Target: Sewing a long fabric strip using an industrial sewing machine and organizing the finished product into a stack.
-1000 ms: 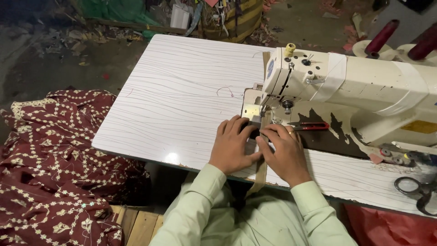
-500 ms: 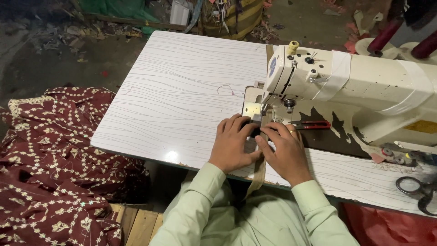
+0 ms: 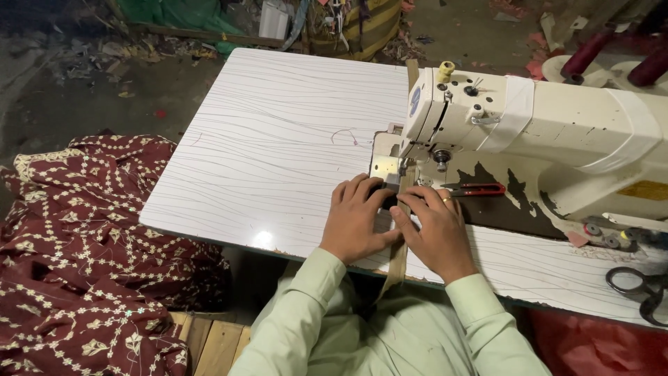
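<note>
Head view, looking down on a white worktop (image 3: 278,139) with a cream sewing machine (image 3: 543,132) at its right side; a narrow tan strap (image 3: 397,259) runs with its long axis from 6 o'clock, where it hangs off the worktop's near edge toward the person's pale green shirt (image 3: 390,341), up to 12 o'clock, where it passes under the machine's head near the needle; the strap lies between the two hands, so neither is plainly nearer, each pressing one flank of it; the left hand (image 3: 358,219) sits at the strap's 9 o'clock side, palm down, its grip spread flat with fingers together, fingertips touching the strap just short of the presser foot; the right hand (image 3: 438,230), ring on one finger, sits at the 3 o'clock side, likewise flat and unclenched, fingertips on the strap's edge; neither hand pinches or encloses anything; red-handled thread snips (image 3: 476,189) lie on the machine bed at 1 o'clock from the right hand, near but apart; black scissors (image 3: 640,287) rest well apart at 3 o'clock; maroon patterned cloth (image 3: 83,264) is heaped below the worktop at 9 o'clock.
</note>
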